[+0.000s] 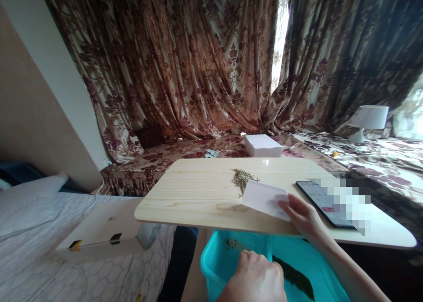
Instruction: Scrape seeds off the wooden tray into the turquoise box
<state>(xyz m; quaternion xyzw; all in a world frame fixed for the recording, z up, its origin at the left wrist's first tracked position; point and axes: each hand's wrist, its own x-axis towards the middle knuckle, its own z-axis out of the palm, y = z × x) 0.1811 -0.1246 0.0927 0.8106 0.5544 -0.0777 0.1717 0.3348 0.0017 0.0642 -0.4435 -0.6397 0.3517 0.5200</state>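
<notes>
My right hand (pixel 300 211) pinches the right end of a white card or folded sheet of paper (pixel 266 198) just above the light wooden table (pixel 185 192). The card's far edge lies against a loose pile of small greenish-brown dried bits (pixel 243 178). Lower down, my left hand (pixel 256 273) is closed like a fist over the turquoise bin (pixel 214 266). Its fingers curl under and are hidden, so whatever they hold does not show. Dark specks lie in the bin's left compartment, and a long dark green piece (pixel 294 277) is in the right one.
A tablet or large phone (pixel 324 203), partly blurred, lies on the table's right side. Behind the table stands a white box (pixel 263 146) on a patterned cover. Another white box (pixel 105 229) rests on the bed at left. A lamp (pixel 370 119) stands far right, before long curtains.
</notes>
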